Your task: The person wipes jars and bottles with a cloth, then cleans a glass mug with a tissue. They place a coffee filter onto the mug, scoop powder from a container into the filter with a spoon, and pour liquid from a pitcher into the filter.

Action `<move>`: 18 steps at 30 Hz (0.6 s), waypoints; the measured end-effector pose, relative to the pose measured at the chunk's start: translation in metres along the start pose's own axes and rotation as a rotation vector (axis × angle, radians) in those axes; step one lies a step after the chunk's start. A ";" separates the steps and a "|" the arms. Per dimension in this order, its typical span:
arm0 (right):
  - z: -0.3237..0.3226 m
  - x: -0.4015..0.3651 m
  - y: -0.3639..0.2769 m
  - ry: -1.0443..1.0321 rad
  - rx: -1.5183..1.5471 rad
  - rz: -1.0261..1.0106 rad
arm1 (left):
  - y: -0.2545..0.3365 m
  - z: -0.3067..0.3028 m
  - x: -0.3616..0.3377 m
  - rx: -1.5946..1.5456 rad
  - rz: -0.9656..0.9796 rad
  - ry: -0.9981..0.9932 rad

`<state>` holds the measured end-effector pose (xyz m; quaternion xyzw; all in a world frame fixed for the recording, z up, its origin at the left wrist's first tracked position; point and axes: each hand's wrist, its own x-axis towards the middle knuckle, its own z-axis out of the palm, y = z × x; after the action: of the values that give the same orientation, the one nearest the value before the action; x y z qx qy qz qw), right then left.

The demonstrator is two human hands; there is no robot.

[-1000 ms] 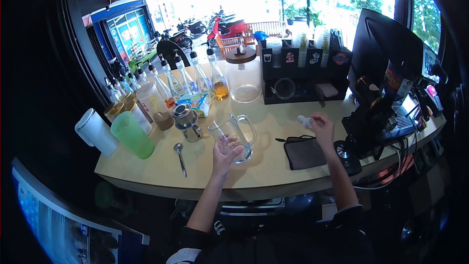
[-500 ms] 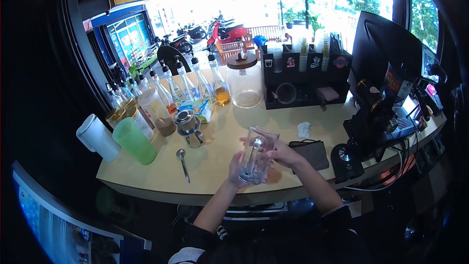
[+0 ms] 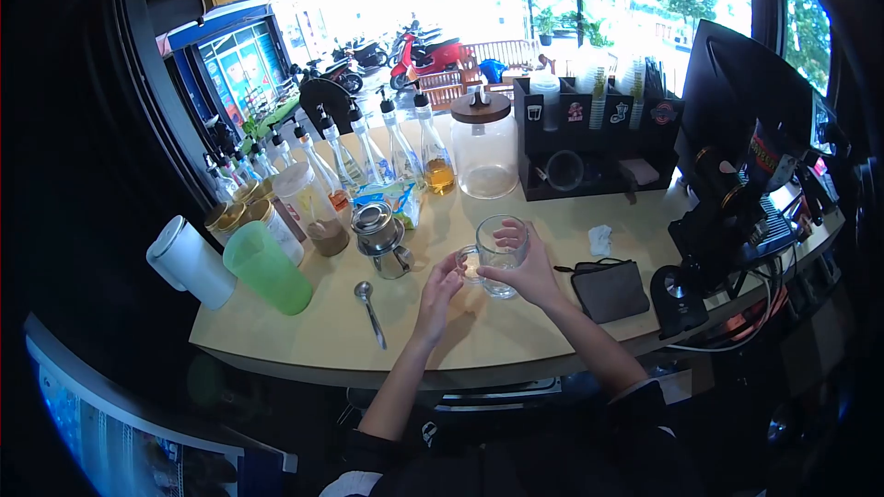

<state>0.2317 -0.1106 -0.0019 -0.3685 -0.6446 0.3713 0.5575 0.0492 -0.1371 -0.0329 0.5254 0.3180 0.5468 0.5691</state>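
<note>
A clear glass mug (image 3: 498,287) stands upright on or just above the wooden counter, its handle towards the left. My right hand (image 3: 529,274) is wrapped round the mug's right side, thumb across the front and fingers behind the glass. At the handle, the fingers of my left hand (image 3: 444,282) are closed about its outer edge. Left of the mug is a metal drip filter (image 3: 373,224) sitting on a small metal pitcher (image 3: 393,262). A metal spoon (image 3: 371,315) lies nearer the counter's front edge.
Syrup bottles with pumps (image 3: 435,161) line the back, beside a lidded glass jar (image 3: 485,166) and a black cup organiser (image 3: 597,152). A green tumbler (image 3: 267,269) and a white jug (image 3: 191,262) stand left. A grey pouch (image 3: 610,291) and crumpled tissue (image 3: 600,240) lie right.
The mug has gone from tilted in both hands to upright, farther from me. My left hand has shifted from its base to its handle. The camera view has turned slightly left.
</note>
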 end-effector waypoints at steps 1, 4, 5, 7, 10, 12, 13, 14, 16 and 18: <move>0.004 0.002 0.005 0.022 -0.077 -0.011 | 0.003 0.000 0.000 0.107 0.040 -0.011; 0.016 0.004 0.013 0.050 -0.148 -0.012 | 0.000 -0.003 0.001 0.183 0.082 -0.017; 0.020 0.004 0.015 0.056 -0.140 -0.004 | -0.002 -0.005 0.001 0.155 0.084 -0.012; 0.026 0.005 0.020 0.058 -0.140 0.002 | -0.007 -0.009 0.002 0.165 0.087 0.005; 0.032 0.005 0.030 0.061 -0.124 0.017 | -0.004 -0.011 0.000 0.168 0.061 0.010; 0.034 0.004 0.033 0.057 -0.110 0.021 | -0.005 -0.014 -0.001 0.159 0.038 0.002; 0.035 0.002 0.034 0.050 -0.114 0.024 | -0.008 -0.016 -0.002 0.159 0.040 0.000; 0.036 0.002 0.035 0.042 -0.117 0.029 | -0.010 -0.017 -0.003 0.159 0.041 -0.001; 0.037 0.002 0.036 0.041 -0.115 0.017 | -0.010 -0.016 -0.004 0.157 0.041 0.008; 0.039 0.002 0.037 0.037 -0.112 0.007 | -0.011 -0.015 -0.005 0.155 0.041 0.020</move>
<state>0.1949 -0.0953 -0.0378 -0.4083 -0.6526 0.3296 0.5466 0.0371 -0.1364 -0.0484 0.5687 0.3541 0.5373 0.5123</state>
